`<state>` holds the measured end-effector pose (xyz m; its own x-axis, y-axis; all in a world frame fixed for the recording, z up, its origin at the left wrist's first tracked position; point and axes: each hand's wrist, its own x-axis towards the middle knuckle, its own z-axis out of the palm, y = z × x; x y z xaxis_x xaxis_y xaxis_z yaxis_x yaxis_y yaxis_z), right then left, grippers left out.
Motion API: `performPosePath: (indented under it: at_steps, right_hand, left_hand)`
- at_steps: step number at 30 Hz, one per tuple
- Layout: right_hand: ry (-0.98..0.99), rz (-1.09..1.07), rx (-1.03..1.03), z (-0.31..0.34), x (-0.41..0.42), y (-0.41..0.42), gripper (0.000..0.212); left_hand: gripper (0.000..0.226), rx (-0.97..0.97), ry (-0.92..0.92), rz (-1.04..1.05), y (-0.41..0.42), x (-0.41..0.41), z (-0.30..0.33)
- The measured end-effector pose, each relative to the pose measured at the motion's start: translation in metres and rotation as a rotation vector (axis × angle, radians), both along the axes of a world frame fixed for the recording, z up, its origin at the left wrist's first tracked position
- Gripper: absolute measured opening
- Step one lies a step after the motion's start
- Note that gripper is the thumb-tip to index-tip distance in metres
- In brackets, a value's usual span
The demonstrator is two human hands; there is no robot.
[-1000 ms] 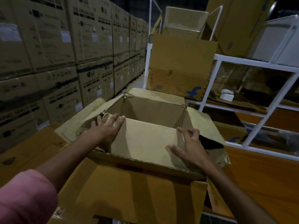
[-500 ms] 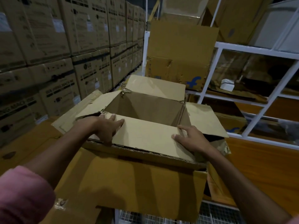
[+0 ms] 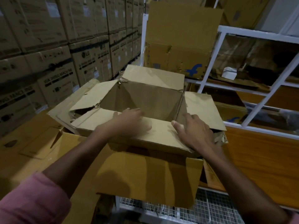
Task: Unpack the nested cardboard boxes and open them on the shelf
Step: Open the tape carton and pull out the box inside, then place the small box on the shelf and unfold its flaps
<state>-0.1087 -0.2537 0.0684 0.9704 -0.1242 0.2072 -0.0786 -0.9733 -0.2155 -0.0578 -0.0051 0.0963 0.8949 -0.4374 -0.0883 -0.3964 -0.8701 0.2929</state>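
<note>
An open brown cardboard box [image 3: 145, 96] sits inside a bigger yellowish box [image 3: 145, 180], its four flaps spread out. My left hand [image 3: 127, 122] lies flat on the near flap [image 3: 158, 135], fingers straight and reaching toward the opening. My right hand [image 3: 194, 133] rests on the same flap at its right end, fingers loosely spread beside the right flap [image 3: 202, 109]. The inner box looks empty.
Stacked LG cartons [image 3: 64, 50] form a wall on the left. A white metal shelf frame [image 3: 252, 81] stands at right, holding a Flipkart box [image 3: 181, 42] and a small white box [image 3: 229, 73]. Wire mesh [image 3: 178, 210] lies below; flattened cardboard [image 3: 29, 143] spreads at left.
My left hand has slid right along the near flap toward its middle. The right hand stays at the right end, and the near flap lies pressed lower and flatter.
</note>
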Motion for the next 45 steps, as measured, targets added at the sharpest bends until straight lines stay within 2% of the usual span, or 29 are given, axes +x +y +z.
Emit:
performPosePath:
  at_steps: [1, 3, 9, 15, 21, 31, 45]
  right_hand:
    - [-0.031, 0.002, 0.017, 0.001, -0.002, -0.004, 0.070]
    - [-0.093, 0.028, 0.035, 0.002, -0.007, -0.014, 0.073]
    - [-0.249, 0.072, -0.029, -0.007, -0.033, -0.065, 0.074]
    - [-0.299, -0.027, 0.010, -0.012, -0.077, -0.163, 0.074]
    - [-0.271, -0.160, 0.064, -0.035, -0.136, -0.283, 0.071]
    - [-0.149, -0.447, 0.136, -0.080, -0.228, -0.462, 0.082]
    - [-0.135, -0.565, 0.143, -0.126, -0.198, -0.625, 0.081]
  left_hand:
    - [0.066, -0.014, -0.052, 0.007, -0.012, -0.002, -0.003]
    - [0.062, -0.022, -0.115, 0.018, -0.040, -0.011, -0.007]
    - [0.082, 0.027, -0.545, -0.062, -0.133, -0.050, -0.016]
    - [0.077, -0.075, -0.713, -0.171, -0.243, -0.078, -0.027]
    - [0.081, -0.024, -0.646, -0.267, -0.371, -0.120, -0.043]
    - [0.084, 0.040, -0.482, -0.416, -0.543, -0.156, -0.094]
    - [0.084, -0.014, -0.406, -0.477, -0.720, -0.098, -0.144]
